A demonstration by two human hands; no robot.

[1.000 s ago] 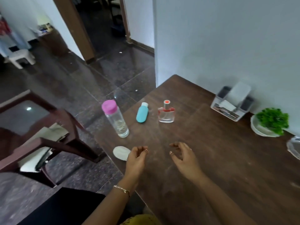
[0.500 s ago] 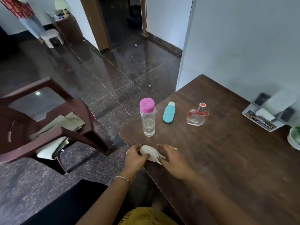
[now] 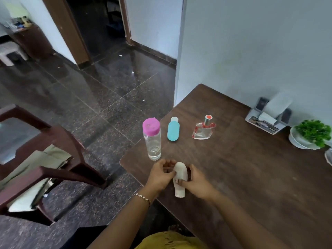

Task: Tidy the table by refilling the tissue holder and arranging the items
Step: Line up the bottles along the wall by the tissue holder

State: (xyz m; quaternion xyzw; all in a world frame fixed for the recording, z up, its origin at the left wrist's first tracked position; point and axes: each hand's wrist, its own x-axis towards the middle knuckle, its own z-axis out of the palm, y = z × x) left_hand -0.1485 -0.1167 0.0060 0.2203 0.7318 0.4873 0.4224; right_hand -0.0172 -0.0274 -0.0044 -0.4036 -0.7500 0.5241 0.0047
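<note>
A small white tube (image 3: 180,178) is held upright over the near left corner of the brown table (image 3: 251,177). My left hand (image 3: 160,175) grips its left side and my right hand (image 3: 195,184) grips its right side. Behind it stand a clear bottle with a pink cap (image 3: 152,139), a teal bottle (image 3: 173,129) lying flat and a glass perfume bottle with a red cap (image 3: 203,129). The tissue holder (image 3: 267,115) with white tissue sits against the wall at the far right.
A white pot with a green plant (image 3: 309,134) stands right of the tissue holder, and a glass object (image 3: 328,156) shows at the right edge. A dark red plastic chair (image 3: 45,159) with folded cloth on it stands left of the table.
Both hands closed on the white tube at the table's corner and lifted it from lying flat to upright. The camera view shifted left.
</note>
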